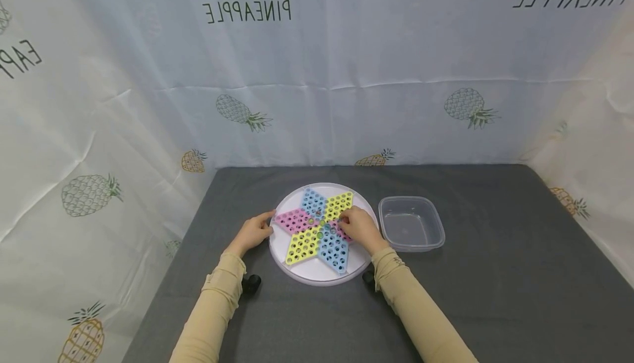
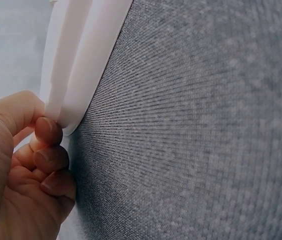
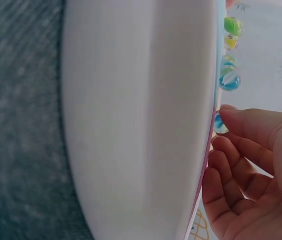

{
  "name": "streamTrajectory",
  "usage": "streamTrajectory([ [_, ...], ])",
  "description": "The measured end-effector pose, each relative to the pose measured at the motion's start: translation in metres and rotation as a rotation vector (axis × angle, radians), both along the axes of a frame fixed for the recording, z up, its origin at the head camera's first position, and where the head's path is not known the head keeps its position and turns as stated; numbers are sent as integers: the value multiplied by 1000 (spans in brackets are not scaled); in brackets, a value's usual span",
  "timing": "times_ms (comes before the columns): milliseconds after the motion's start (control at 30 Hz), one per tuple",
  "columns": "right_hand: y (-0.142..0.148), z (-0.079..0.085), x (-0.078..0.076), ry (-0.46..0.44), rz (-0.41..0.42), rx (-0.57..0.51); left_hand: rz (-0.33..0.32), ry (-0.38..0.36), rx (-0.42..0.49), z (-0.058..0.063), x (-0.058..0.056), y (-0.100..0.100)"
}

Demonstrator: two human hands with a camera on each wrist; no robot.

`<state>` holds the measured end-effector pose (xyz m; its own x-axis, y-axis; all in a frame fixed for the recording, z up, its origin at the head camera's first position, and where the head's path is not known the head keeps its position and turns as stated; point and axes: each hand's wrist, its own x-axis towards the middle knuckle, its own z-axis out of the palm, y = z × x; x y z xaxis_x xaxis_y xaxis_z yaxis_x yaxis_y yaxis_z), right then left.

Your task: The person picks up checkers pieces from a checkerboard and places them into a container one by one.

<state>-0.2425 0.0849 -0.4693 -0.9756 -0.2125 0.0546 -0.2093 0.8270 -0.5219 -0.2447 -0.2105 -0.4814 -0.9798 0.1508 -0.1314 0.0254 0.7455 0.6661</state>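
Observation:
A round white Chinese checkers board (image 1: 317,278) lies on the dark cloth, with a star of blue, yellow and pink sections full of holes. My left hand (image 1: 252,234) holds the board's left rim; in the left wrist view the thumb and curled fingers (image 2: 49,131) are at its edge. Over the right pink section, my right hand (image 1: 360,227) pinches a blue-swirled clear marble (image 3: 220,124) between thumb and forefinger, right at the board's surface. Close by sit a blue marble (image 3: 229,79) and a green marble (image 3: 233,25), among several marbles around the star's middle.
A clear plastic tub (image 1: 411,223) stands just right of the board. Black objects lie beside the left wrist (image 1: 251,284) and the right wrist (image 1: 368,278). Behind the table hangs a pineapple-print curtain (image 1: 337,126).

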Motion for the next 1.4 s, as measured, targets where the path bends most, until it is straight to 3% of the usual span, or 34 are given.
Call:
streamTrajectory([
  [267,1,-1,0,-13,-7,-33,-1,4,5,-1,0,0],
  [567,6,0,3,-16,-19,-147,20,-8,6,-1,0,2],
  [1067,11,23,10,-64,-11,-312,37,-23,8,2,1,3],
  [1400,24,31,13,-139,24,-483,39,-35,27,1,2,3],
])
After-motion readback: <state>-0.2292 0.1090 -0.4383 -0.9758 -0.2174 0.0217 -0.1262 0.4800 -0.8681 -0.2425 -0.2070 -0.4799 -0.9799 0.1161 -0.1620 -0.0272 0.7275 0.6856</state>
